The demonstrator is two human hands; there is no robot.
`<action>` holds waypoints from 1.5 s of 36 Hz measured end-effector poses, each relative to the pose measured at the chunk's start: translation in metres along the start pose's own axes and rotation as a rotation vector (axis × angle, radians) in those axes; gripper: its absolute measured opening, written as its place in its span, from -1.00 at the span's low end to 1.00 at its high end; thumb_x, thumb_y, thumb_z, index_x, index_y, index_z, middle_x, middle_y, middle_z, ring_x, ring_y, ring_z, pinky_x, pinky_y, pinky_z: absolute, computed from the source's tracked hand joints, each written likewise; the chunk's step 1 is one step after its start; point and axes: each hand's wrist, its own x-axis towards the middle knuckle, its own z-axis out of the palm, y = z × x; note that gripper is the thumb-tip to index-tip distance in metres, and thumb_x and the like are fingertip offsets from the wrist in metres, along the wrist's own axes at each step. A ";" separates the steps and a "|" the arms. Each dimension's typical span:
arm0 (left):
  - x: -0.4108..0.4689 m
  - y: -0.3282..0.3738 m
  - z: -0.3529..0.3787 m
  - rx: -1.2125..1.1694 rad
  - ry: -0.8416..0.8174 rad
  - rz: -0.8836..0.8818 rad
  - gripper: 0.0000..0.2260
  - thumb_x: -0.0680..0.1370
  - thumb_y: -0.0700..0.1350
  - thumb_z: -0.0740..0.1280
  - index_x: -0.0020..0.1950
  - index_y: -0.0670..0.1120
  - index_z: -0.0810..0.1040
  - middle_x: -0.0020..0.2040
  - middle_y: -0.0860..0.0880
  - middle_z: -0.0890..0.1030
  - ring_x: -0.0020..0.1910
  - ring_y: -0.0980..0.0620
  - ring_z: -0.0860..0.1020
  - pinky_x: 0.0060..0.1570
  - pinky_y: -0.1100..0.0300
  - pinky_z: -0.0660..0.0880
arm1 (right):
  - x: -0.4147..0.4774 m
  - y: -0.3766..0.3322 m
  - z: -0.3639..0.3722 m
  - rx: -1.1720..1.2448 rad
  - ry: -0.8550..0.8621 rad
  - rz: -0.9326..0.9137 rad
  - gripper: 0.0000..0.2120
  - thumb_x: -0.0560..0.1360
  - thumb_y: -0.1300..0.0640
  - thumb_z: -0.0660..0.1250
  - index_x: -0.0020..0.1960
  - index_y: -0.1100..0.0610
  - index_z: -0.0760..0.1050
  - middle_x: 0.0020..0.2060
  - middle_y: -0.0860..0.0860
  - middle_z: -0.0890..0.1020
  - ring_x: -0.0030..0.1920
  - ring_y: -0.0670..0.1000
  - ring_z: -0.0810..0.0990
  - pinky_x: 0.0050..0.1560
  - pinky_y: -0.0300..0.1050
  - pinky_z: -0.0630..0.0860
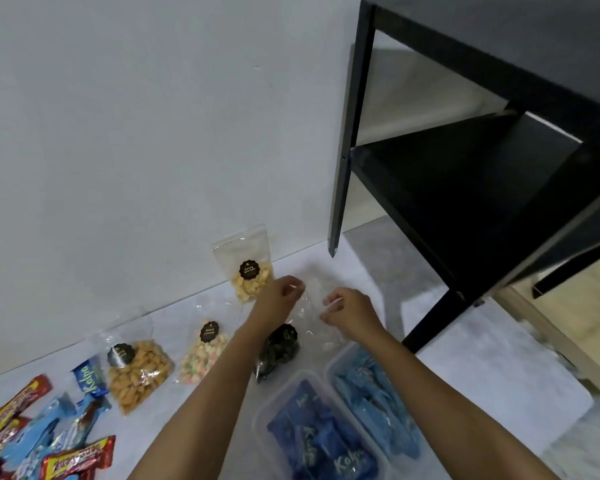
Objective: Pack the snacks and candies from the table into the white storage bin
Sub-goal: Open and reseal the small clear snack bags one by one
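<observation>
Between the two hands, a clear pouch of dark snacks [278, 351] is being held by its top: one edge is being pinched by the left hand [281, 292], the other by the right hand [349, 311]. Under the right forearm, a white storage bin [338, 360] and a second bin [262, 419] are being occupied by blue packets [326, 441]. Beyond the left hand, a pouch of yellow snacks [252, 284] is being propped by the wall [118, 133].

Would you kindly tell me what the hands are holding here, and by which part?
Both hands pinch the clear bag of dark snacks by its empty upper plastic: the left hand at one side, the right hand at the other.
</observation>
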 end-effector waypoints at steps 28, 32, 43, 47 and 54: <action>-0.222 -0.093 -0.160 -0.808 0.768 0.012 -0.90 0.54 -0.19 0.30 -0.09 -0.09 0.62 -0.20 0.03 0.70 -0.13 0.13 0.63 -0.04 0.32 0.54 | -0.091 -0.155 0.121 0.164 -0.456 -0.559 -0.82 0.32 0.27 0.52 -0.28 0.03 0.60 -0.30 -0.01 0.65 -0.29 -0.13 0.58 -0.09 -0.16 0.54; -0.246 -0.116 -0.164 -0.776 0.819 -0.054 -0.90 0.55 -0.22 0.29 0.01 -0.16 0.58 -0.15 -0.02 0.67 -0.16 0.17 0.63 -0.12 0.35 0.53 | -0.105 -0.159 0.145 0.115 -0.523 -0.578 -0.85 0.36 0.29 0.48 -0.19 0.06 0.62 -0.22 0.00 0.67 -0.23 -0.12 0.59 -0.05 -0.24 0.53; -0.267 -0.137 -0.155 -0.649 0.837 -0.080 -0.85 0.49 -0.19 0.38 0.03 -0.18 0.63 -0.07 -0.07 0.67 -0.10 0.15 0.61 -0.03 0.31 0.56 | -0.123 -0.123 0.161 0.267 -0.357 -0.443 -0.77 0.29 0.29 0.54 -0.09 0.31 0.59 -0.21 -0.03 0.64 -0.26 -0.19 0.62 -0.29 -0.27 0.55; -0.261 -0.134 -0.150 -0.618 0.807 -0.075 -0.87 0.48 -0.20 0.39 0.01 -0.15 0.64 -0.12 -0.01 0.66 -0.15 0.20 0.61 -0.10 0.37 0.54 | -0.124 -0.109 0.155 0.335 -0.280 -0.471 -0.84 0.27 0.34 0.53 -0.17 0.28 0.62 -0.16 0.09 0.65 -0.17 -0.02 0.64 -0.11 -0.18 0.62; -0.247 -0.119 -0.139 -0.618 0.779 0.007 -0.84 0.45 -0.32 0.39 0.02 -0.27 0.61 -0.13 -0.04 0.65 -0.22 0.30 0.60 -0.16 0.47 0.49 | -0.123 -0.096 0.138 0.373 -0.205 -0.489 -0.87 0.29 0.42 0.49 -0.18 0.31 0.62 -0.27 0.08 0.63 -0.31 -0.19 0.61 -0.22 -0.34 0.56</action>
